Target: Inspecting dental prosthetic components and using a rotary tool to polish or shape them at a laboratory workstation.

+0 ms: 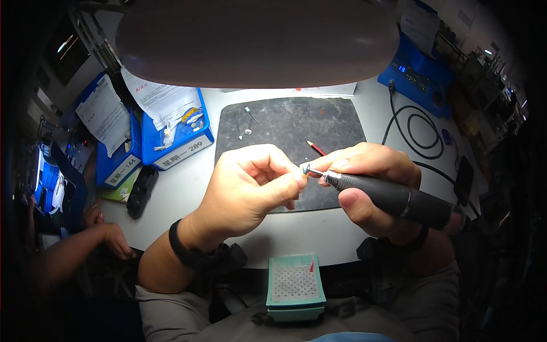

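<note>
My right hand [373,162] grips a black rotary handpiece [399,199], its metal tip pointing left. On its thin shank sits a small dark grinding bit [306,169], at the fingertips of my left hand [259,182]. My left thumb and index finger are pinched together there on a tiny piece, mostly hidden and too small to name. Both hands are over the near part of a dark work mat [285,122]. A red pencil [315,148] lies on the mat just beyond the right hand. Several shanked bits, including a green-tipped one [251,114], lie farther left.
Blue bins [188,151] with papers stand at left, beside a black case [141,192]. Another person's hand [118,241] is at the left table edge. A blue control box [407,88] and looped cable [419,155] occupy the right. A lamp [256,43] hangs overhead; a green perforated-top tray [273,268] is nearest me.
</note>
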